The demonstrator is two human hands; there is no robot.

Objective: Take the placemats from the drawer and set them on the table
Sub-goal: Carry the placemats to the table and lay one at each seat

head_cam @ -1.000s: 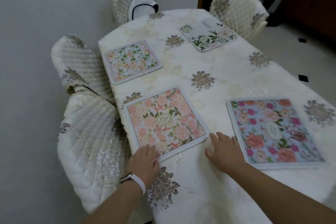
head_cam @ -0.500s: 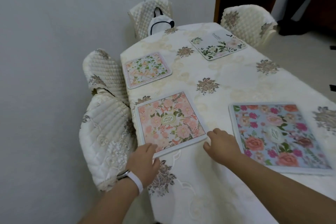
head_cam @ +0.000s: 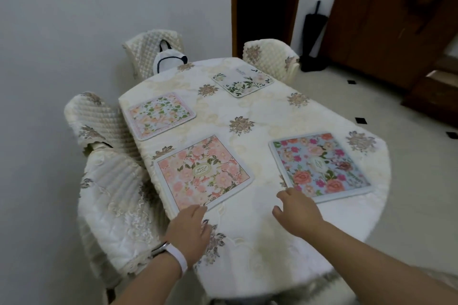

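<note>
Four placemats are out flat on the tabletop (head_cam: 260, 116), which has a cream embroidered cloth over it. Pink floral placemat (head_cam: 204, 173) sits near-left, close to the table edge. Blue floral placemat (head_cam: 319, 165) near-right. Peach-and-green placemat (head_cam: 159, 114) far-left. White placemat with green sprigs (head_cam: 244, 81) far end. All well apart, none overlapping.

My left hand (head_cam: 189, 229) is at the near edge of the pink placemat, fingers (head_cam: 198, 209) loose and spread, tips at or just touching its border, grasping nothing. White watch band (head_cam: 179, 259) on that wrist. My right hand (head_cam: 298, 213) is over bare cloth between the pink and blue mats, fingers relaxed and open, empty; fingertips just beside the blue mat's near corner, contact unclear.

Quilted chairs (head_cam: 109, 195) tucked round the table. A white bag with dark trim (head_cam: 169, 60) rests on the far chair; contents not visible. No drawer in view.
</note>
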